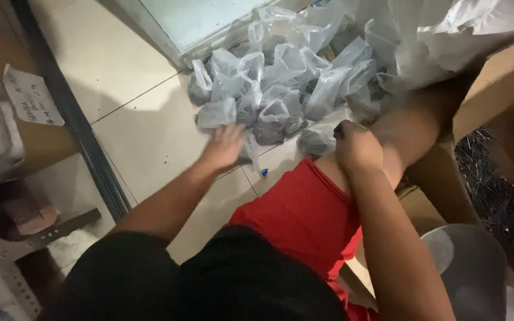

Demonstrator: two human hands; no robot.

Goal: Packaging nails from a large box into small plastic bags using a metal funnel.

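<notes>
Underneath everything, a floor of large pale cream tiles [126,65] with thin dark grout lines.

Beyond the fingers of both hands, a heap of small clear plastic bags filled with dark small parts [281,89], spilled across the tiles against a pale glass panel in a light frame [191,21]. Further right and above the right fingers, a big crumpled sheet of translucent white plastic [447,30] draped over the edge of a brown cardboard box [495,83]. Right of the right fingers and lower, inside that box, a dark mass of thin metal pieces [495,190]. Below it, a round grey object [465,267], kind unclear.

Near the lower edge, a black shirt [221,279] and red shorts [304,214] over a bent bare leg [411,131].

Far left of the left fingers, a dark metal rail [72,113] running diagonally, a brown carton [37,142] with a white paper note [31,95] stuck on it.

Left hand [224,145] blurred, fingers spread and loose, resting against the near edge of the heap, touching one bag; grasp not clear, cannot tell whether anything is gripped.

Right hand [358,145] clenched into a fist beside the knee, just next to one dark filled bag [316,142]; contents of the fist hidden.

Between the two hands, slightly nearer the body, a tiny blue object [264,173] on the tile.
</notes>
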